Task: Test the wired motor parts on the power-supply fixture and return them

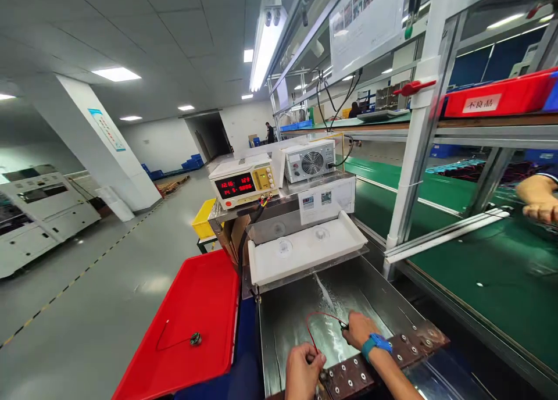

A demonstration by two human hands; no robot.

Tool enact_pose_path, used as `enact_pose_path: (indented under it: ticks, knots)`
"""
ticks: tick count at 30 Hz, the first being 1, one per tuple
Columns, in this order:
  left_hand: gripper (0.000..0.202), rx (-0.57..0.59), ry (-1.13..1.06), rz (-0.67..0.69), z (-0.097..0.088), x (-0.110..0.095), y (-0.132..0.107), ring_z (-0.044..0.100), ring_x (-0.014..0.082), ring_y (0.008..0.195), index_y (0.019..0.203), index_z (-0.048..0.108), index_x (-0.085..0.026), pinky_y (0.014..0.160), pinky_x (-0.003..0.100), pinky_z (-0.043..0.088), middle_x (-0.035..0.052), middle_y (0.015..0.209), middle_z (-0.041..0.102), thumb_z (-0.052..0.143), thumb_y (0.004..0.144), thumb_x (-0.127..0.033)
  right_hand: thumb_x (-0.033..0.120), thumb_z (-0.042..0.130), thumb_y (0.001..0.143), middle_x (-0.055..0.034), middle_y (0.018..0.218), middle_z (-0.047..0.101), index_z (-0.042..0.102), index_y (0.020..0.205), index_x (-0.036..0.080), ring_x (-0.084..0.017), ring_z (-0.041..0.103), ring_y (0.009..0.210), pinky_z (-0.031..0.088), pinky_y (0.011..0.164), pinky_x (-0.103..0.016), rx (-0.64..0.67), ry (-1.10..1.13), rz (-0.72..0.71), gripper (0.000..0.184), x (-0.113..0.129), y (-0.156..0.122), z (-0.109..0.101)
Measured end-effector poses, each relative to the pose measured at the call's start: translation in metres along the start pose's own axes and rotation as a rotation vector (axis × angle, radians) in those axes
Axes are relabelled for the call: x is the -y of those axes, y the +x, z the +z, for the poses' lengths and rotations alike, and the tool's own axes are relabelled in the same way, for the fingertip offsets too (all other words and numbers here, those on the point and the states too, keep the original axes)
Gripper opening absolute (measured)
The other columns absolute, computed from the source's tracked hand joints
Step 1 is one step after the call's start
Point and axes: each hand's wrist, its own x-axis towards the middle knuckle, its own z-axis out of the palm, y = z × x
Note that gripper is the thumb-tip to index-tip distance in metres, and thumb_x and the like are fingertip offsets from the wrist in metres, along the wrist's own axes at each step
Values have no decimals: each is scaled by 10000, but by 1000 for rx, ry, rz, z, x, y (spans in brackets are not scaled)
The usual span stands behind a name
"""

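My left hand (303, 370) is closed at the front of the metal bench (288, 310), its fingers pinching the end of a thin red wire (311, 317). The wire arches up and over toward my right hand (361, 330), which wears a blue wristband. Between the fingertips of that hand sits a small dark part (343, 325), mostly hidden, where the wire seems to end. Beneath both hands runs a brown strip (355, 375) with metal eyelets. A small round green part (196, 339) with a thin wire lies in the red tray (204, 284) to the left.
Behind the bench stand a power supply (244, 182) with red digits and a grey box with a fan (310, 160). A white shallow tray (305, 252) lies before them. On the right are a white post (412, 156), a green conveyor (475, 272) and another person's hand (538, 199).
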Motion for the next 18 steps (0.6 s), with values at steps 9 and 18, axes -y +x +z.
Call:
enact_pose_path:
  ticks: [9, 18]
  knots:
    - [187, 0, 5, 2, 1, 4, 5, 631, 194, 630, 606, 678, -175, 626, 257, 434, 24, 605, 685, 698, 724, -318, 201, 581, 798, -222, 1075, 716, 707, 1063, 72, -318, 674, 1068, 491, 833, -326, -18, 6, -5, 321, 3, -1, -5]
    - [536, -147, -163, 433, 2, -30, -5, 658, 208, 693, 604, 680, -232, 695, 274, 505, 40, 683, 711, 577, 753, -736, 331, 666, 763, -135, 667, 705, 677, 699, 115, -232, 700, 664, 474, 521, -238, -51, 646, 303, 225, 14, -2, -41]
